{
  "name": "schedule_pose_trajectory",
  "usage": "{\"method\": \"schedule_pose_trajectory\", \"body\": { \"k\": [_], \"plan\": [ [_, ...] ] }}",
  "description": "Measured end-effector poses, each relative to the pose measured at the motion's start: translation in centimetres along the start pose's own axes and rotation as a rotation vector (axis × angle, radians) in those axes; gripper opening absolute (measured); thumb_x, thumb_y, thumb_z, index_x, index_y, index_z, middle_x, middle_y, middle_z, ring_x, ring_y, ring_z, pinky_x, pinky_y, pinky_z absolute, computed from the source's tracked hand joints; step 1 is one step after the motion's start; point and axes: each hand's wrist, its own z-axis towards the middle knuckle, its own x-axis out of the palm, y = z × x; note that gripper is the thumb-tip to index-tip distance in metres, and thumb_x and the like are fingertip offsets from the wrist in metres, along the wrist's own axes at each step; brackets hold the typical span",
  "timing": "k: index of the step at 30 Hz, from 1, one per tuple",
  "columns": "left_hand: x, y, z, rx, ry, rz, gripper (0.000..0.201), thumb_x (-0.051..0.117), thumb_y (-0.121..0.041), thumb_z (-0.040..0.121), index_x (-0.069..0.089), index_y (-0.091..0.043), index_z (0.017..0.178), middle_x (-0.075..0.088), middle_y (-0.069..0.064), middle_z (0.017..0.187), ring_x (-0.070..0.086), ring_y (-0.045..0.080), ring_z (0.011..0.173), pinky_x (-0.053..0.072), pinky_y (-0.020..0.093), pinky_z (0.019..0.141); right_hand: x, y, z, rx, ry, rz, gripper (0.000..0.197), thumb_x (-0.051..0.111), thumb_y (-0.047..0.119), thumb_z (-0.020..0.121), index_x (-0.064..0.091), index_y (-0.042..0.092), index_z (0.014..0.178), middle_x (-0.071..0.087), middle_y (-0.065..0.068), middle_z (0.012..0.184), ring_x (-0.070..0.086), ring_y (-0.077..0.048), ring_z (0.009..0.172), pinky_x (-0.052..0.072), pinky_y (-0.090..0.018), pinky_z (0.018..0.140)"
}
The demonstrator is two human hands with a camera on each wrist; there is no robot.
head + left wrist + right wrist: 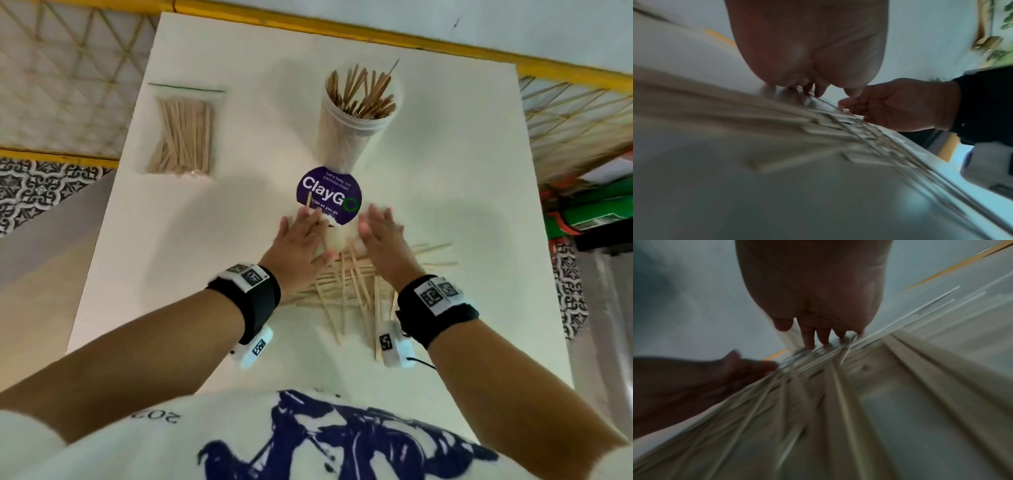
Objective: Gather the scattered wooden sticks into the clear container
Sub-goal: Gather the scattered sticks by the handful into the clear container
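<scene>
Here, seen from a head camera looking down on a white table (445, 171). Near the front edge, a loose pile of scattered wooden sticks (346, 287), lying crossed over one another. Both hands set palm down at the far side of that pile, fingers straight and spread, gripping nothing: left hand (301, 243) on the left, right hand (383, 240) on the right, a small gap between them. Motion blur on the fingertips; cannot tell whether they press the sticks or only the table. One stick poking up by the left fingertips. Just beyond the hands, a round purple sticker (329, 195) reading "ClayGo". Behind it, the clear container (352, 137), upright and already holding many sticks. Far left, a clear zip bag (183, 137) packed with more sticks. Black wrist bands (253, 294) with white tags on both forearms.
</scene>
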Motion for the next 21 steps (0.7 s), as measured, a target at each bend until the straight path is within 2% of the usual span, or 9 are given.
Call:
{"method": "schedule_pose_trajectory", "body": {
  "k": [3, 5, 6, 8, 9, 12, 15, 19, 21],
  "plan": [
    [1.3, -2.0, -2.5, 0.105, 0.069, -0.087, 0.067, 0.033, -0.049, 0.097, 0.009, -0.018, 0.152, -0.002, 0.000, 0.161, -0.012, 0.018, 0.147, -0.008, 0.040, 0.119, 1.2, -1.0, -3.4, -0.103, 0.069, 0.022, 0.047, 0.034, 0.032, 0.104, 0.033, 0.017, 0.148, 0.016, 0.000, 0.162, -0.002, -0.016, 0.150, -0.005, -0.040, 0.122],
    [1.3, -1.9, -4.3, 0.089, 0.042, -0.116, 0.075, 0.032, -0.059, 0.092, 0.011, -0.020, 0.152, 0.000, -0.001, 0.161, -0.011, 0.019, 0.147, -0.005, 0.046, 0.119, -0.2, -2.9, -5.0, -0.131, -0.025, 0.026, 0.056, 0.047, 0.044, 0.096, 0.037, 0.021, 0.147, 0.019, 0.001, 0.161, -0.001, -0.017, 0.151, 0.002, -0.047, 0.123],
    [1.3, -1.5, -5.3, 0.036, 0.006, -0.087, 0.080, 0.034, -0.064, 0.089, 0.011, -0.021, 0.152, 0.000, 0.000, 0.161, -0.011, 0.022, 0.147, -0.004, 0.052, 0.118, -1.1, -4.2, -5.8, -0.126, -0.060, -0.034, 0.072, 0.052, 0.056, 0.086, 0.035, 0.025, 0.148, 0.017, 0.001, 0.162, -0.003, -0.020, 0.151, 0.004, -0.051, 0.122],
    [1.5, -0.1, -7.1, -0.142, -0.045, -0.004, 0.088, 0.038, -0.070, 0.084, 0.004, -0.025, 0.152, -0.006, 0.001, 0.161, -0.016, 0.028, 0.146, -0.009, 0.062, 0.113, -2.7, -6.6, -7.4, -0.067, -0.014, -0.226, 0.109, 0.056, 0.076, 0.060, 0.018, 0.032, 0.152, 0.000, 0.000, 0.164, -0.012, -0.025, 0.150, -0.001, -0.057, 0.118],
    [1.8, 0.7, -7.9, -0.229, -0.041, 0.012, 0.094, 0.038, -0.074, 0.080, 0.000, -0.026, 0.151, -0.010, 0.003, 0.161, -0.018, 0.030, 0.145, -0.010, 0.063, 0.110, -3.1, -7.6, -8.1, -0.029, 0.050, -0.321, 0.122, 0.060, 0.078, 0.053, 0.005, 0.034, 0.153, -0.012, -0.001, 0.163, -0.018, -0.026, 0.148, -0.004, -0.059, 0.115],
    [3.0, 1.6, -10.0, -0.272, 0.002, 0.034, 0.111, 0.030, -0.087, 0.067, -0.008, -0.024, 0.150, -0.018, 0.005, 0.159, -0.023, 0.030, 0.144, -0.009, 0.063, 0.112, -2.3, -9.9, -10.3, 0.014, 0.222, -0.528, 0.143, 0.077, 0.070, 0.051, -0.021, 0.035, 0.149, -0.036, 0.000, 0.155, -0.033, -0.027, 0.142, -0.008, -0.063, 0.114],
    [4.1, 0.3, -11.1, -0.224, -0.021, -0.037, 0.118, 0.035, -0.087, 0.064, -0.014, -0.022, 0.149, -0.021, 0.007, 0.158, -0.026, 0.030, 0.142, -0.014, 0.056, 0.113, -0.5, -10.2, -11.3, 0.000, 0.179, -0.558, 0.143, 0.074, 0.073, 0.053, -0.026, 0.034, 0.147, -0.037, -0.002, 0.155, -0.033, -0.029, 0.142, -0.004, -0.065, 0.115],
    [5.7, -3.3, -10.5, -0.247, -0.017, -0.073, 0.131, 0.052, -0.083, 0.061, -0.023, -0.019, 0.147, -0.025, 0.010, 0.157, -0.028, 0.032, 0.141, -0.016, 0.058, 0.112, 2.9, -7.0, -10.6, -0.009, 0.068, -0.490, 0.135, 0.064, 0.083, 0.054, -0.014, 0.030, 0.152, -0.026, -0.003, 0.160, -0.022, -0.030, 0.147, -0.006, -0.066, 0.113],
    [6.2, -4.5, -9.6, -0.263, -0.019, -0.056, 0.137, 0.052, -0.087, 0.055, -0.028, -0.019, 0.144, -0.025, 0.010, 0.157, -0.027, 0.033, 0.141, -0.017, 0.060, 0.110, 4.1, -5.0, -9.9, -0.026, 0.011, -0.502, 0.129, 0.062, 0.084, 0.057, -0.007, 0.030, 0.152, -0.012, -0.004, 0.162, -0.008, -0.034, 0.149, 0.003, -0.067, 0.113]
  ]
}}
